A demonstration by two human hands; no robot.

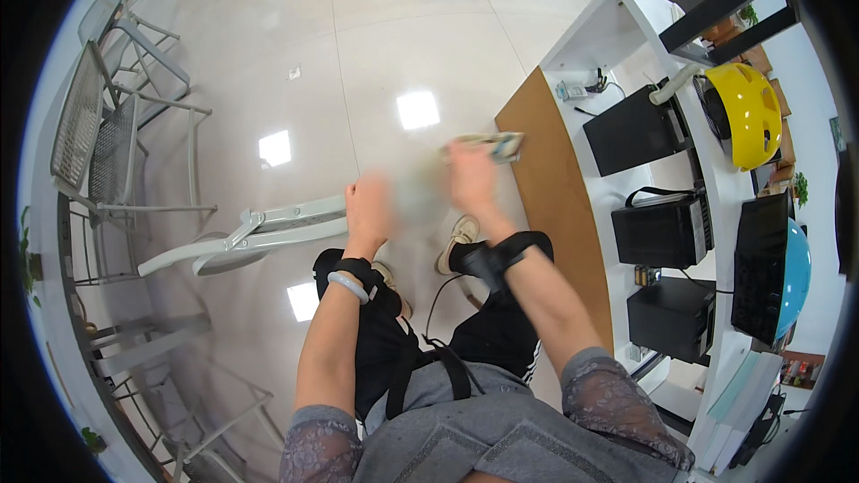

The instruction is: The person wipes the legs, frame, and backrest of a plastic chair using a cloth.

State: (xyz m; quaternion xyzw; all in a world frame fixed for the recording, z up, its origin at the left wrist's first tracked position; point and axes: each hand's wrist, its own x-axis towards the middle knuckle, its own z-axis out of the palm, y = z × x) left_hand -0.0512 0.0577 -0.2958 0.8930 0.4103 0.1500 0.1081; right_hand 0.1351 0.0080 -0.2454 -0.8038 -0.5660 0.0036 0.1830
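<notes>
**Folding chair risking a one-handed slip**

Over the tiled floor, the chair is stretching leftward from the left hand, which seems to be gripping its right end; a loosening grip could drop it. Right of the chair, the right hand is clutching a patterned cloth; sweeping outward could strike the brown panel beyond.

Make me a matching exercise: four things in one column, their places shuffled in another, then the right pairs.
1. Flat, patterned, cloth-like item
2. Pale grey tubular chair
3. Glossy yellow vented helmet
4. Pale round bracelet

A. Around the left forearm, near the wrist
B. In the right hand
C. Far right of the picture
D. Extending leftward from near the left hand

Pairs: 1-B; 2-D; 3-C; 4-A
</notes>
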